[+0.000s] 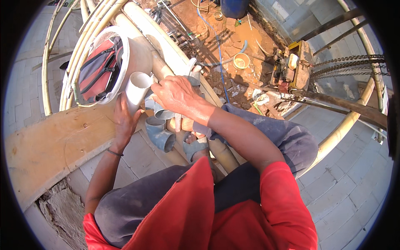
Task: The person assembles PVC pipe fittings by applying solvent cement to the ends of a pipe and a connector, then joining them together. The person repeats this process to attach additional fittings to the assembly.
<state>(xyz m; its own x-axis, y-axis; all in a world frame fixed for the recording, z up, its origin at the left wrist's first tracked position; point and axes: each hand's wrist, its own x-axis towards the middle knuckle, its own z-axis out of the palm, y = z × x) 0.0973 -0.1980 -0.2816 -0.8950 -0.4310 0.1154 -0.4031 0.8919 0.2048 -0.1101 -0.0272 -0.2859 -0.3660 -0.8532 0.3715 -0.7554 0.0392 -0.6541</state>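
My left hand point(123, 121) is wrapped round a short white plastic pipe point(135, 95), whose open end tilts up and away from me. Curled fingers of my right hand point(177, 92) meet at the pipe's rim; whatever they pinch is too small or hidden to name. Below my hands a grey pipe elbow point(160, 134) lies near my sandalled foot point(195, 146). Another grey fitting point(162, 111) shows partly under my right hand, and one more grey piece point(194, 77) sits just beyond it.
A white bucket point(139, 54) holding a red and grey bag point(100, 71) stands at left on a wooden plank point(62, 133). Bamboo poles point(146, 29) run past it. Lower down, on muddy ground, are a yellow machine point(293, 64), hanging chains point(350, 64), a small tub point(241, 61) and a blue barrel point(234, 7).
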